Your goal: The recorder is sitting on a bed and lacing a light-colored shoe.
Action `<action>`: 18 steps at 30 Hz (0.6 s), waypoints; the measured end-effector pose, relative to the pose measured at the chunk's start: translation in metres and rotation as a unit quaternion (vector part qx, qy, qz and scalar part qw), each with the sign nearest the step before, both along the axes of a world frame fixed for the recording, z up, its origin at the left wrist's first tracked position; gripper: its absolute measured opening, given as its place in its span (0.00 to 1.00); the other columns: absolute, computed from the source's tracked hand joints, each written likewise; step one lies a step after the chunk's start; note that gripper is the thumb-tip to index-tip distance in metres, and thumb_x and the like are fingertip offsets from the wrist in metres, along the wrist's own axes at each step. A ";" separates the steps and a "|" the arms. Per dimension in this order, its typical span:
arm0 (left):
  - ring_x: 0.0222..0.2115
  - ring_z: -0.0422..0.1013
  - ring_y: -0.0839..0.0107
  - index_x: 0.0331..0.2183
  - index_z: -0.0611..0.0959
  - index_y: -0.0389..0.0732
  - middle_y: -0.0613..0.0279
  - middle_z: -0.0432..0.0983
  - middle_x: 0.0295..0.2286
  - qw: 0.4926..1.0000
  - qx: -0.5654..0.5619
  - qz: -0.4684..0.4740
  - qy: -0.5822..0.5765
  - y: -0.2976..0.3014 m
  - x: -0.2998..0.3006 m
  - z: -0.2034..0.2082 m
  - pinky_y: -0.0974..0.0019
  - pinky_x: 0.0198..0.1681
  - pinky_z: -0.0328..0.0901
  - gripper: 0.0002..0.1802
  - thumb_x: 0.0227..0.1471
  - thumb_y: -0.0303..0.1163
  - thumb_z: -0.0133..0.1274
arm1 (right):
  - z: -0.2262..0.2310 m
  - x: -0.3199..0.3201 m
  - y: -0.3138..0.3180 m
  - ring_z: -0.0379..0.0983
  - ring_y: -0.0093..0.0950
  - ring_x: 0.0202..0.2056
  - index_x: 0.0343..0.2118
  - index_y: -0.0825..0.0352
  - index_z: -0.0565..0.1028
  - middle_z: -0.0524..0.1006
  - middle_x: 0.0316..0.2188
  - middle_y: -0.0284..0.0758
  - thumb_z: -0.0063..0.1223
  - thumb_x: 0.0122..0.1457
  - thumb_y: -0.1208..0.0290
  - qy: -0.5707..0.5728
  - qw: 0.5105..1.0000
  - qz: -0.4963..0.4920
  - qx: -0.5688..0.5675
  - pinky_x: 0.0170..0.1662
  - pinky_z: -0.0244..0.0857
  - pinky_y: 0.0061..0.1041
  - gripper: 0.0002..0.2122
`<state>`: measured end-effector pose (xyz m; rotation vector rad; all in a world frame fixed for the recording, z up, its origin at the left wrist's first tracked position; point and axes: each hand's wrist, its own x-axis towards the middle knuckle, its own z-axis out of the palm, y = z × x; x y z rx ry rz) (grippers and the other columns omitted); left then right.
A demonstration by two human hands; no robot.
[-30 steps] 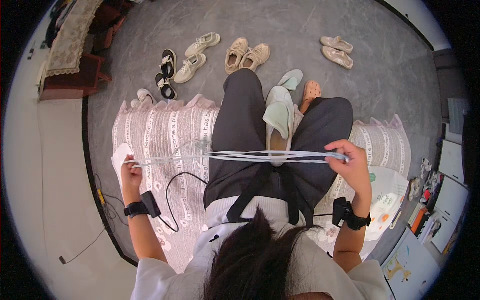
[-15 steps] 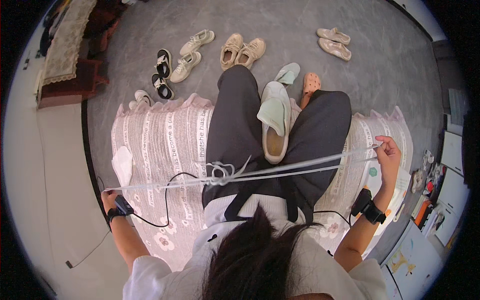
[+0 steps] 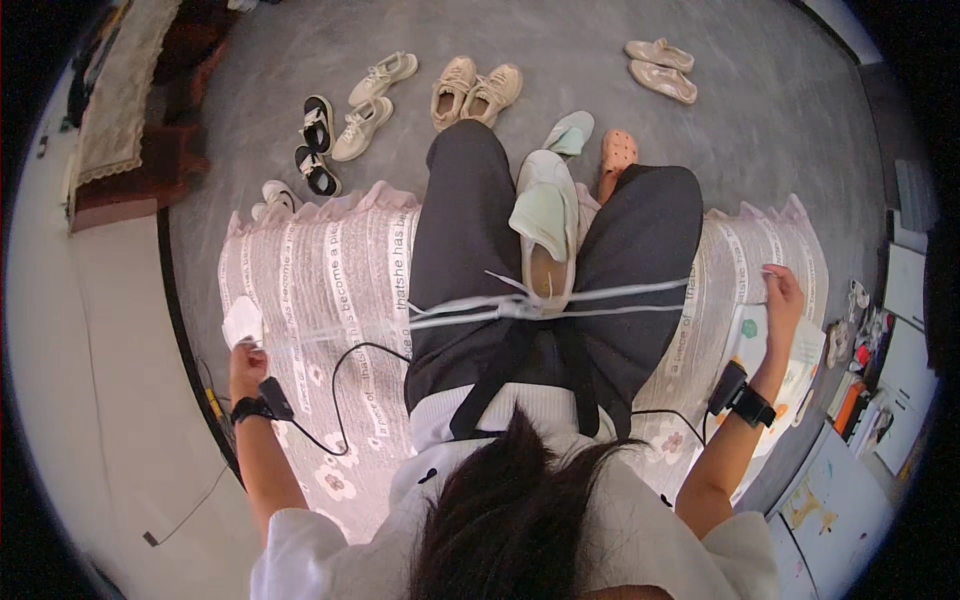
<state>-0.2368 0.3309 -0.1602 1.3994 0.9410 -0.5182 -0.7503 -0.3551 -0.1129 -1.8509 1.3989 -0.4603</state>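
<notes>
Head view: from my remote seat I see pale laces (image 3: 516, 308) stretched across the dark trousers (image 3: 640, 240), long axis running left to right, crosswise to a whitish shoe (image 3: 545, 220) lying between the thighs, toe pointing away. The left hand (image 3: 247, 368) pinches one end, just beside a crumpled white sheet (image 3: 243, 322); the right hand (image 3: 786, 300), set farther forward, seems closed at the fingertips on the other end, though I lose the strands against the patterned cover (image 3: 370, 250) before they reach it. Their bunched middle sits by the shoe's heel opening, rightward of one grip, leftward of the other, neither clearly nearer.
</notes>
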 end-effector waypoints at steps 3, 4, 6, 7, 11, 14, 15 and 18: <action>0.13 0.59 0.78 0.28 0.72 0.42 0.69 0.64 0.17 0.878 0.326 -0.346 0.059 -0.071 -0.041 0.005 0.74 0.15 0.59 0.10 0.45 0.38 0.45 | -0.007 0.013 0.022 0.63 0.19 0.23 0.31 0.68 0.70 0.69 0.22 0.29 0.48 0.45 0.78 0.081 0.991 0.107 0.006 0.26 0.57 0.17 0.08; 0.18 0.64 0.70 0.28 0.72 0.39 0.63 0.68 0.23 0.800 0.353 -0.480 0.074 -0.085 -0.048 0.008 0.66 0.20 0.62 0.13 0.42 0.38 0.48 | -0.007 0.022 0.033 0.66 0.24 0.27 0.31 0.68 0.70 0.70 0.26 0.33 0.48 0.43 0.79 0.110 0.981 0.154 0.046 0.30 0.60 0.20 0.09; 0.24 0.67 0.63 0.29 0.72 0.37 0.56 0.69 0.26 0.495 0.472 -0.722 -0.106 -0.113 -0.061 0.004 0.63 0.27 0.63 0.15 0.38 0.36 0.52 | -0.009 0.039 0.051 0.66 0.27 0.31 0.31 0.68 0.70 0.69 0.30 0.36 0.48 0.42 0.80 0.084 0.982 0.168 0.001 0.32 0.61 0.22 0.10; 0.26 0.67 0.60 0.29 0.72 0.36 0.54 0.69 0.26 0.481 0.466 -0.714 -0.205 -0.140 -0.076 0.008 0.63 0.29 0.63 0.15 0.37 0.34 0.53 | -0.008 0.049 0.061 0.66 0.30 0.35 0.31 0.67 0.69 0.68 0.35 0.39 0.47 0.41 0.81 0.056 0.981 0.182 -0.047 0.35 0.62 0.24 0.11; 0.30 0.66 0.58 0.28 0.72 0.35 0.54 0.68 0.27 0.604 0.256 -0.670 -0.346 -0.290 -0.143 0.061 0.62 0.34 0.61 0.11 0.37 0.28 0.51 | 0.005 0.112 0.108 0.65 0.35 0.38 0.32 0.67 0.70 0.67 0.36 0.39 0.47 0.40 0.81 -0.023 0.971 0.237 -0.023 0.41 0.60 0.27 0.13; 0.30 0.65 0.60 0.29 0.72 0.37 0.55 0.68 0.26 0.492 0.145 -0.722 -0.465 -0.349 -0.176 0.058 0.62 0.34 0.60 0.11 0.37 0.29 0.51 | -0.005 0.158 0.146 0.67 0.33 0.33 0.29 0.67 0.71 0.69 0.30 0.37 0.48 0.42 0.75 -0.070 0.927 0.369 0.015 0.36 0.62 0.26 0.09; 0.30 0.65 0.60 0.28 0.72 0.37 0.55 0.67 0.26 0.467 0.146 -0.726 -0.483 -0.363 -0.186 0.054 0.62 0.33 0.60 0.11 0.37 0.29 0.51 | -0.009 0.169 0.160 0.68 0.33 0.31 0.29 0.67 0.71 0.69 0.30 0.37 0.48 0.41 0.73 -0.054 0.917 0.389 0.074 0.35 0.62 0.25 0.09; 0.29 0.65 0.59 0.27 0.72 0.38 0.55 0.66 0.24 0.415 0.145 -0.751 -0.493 -0.378 -0.196 0.039 0.61 0.32 0.60 0.10 0.37 0.30 0.52 | -0.032 0.184 0.180 0.67 0.35 0.30 0.29 0.67 0.70 0.69 0.28 0.37 0.49 0.41 0.71 -0.060 0.899 0.428 0.070 0.33 0.62 0.28 0.10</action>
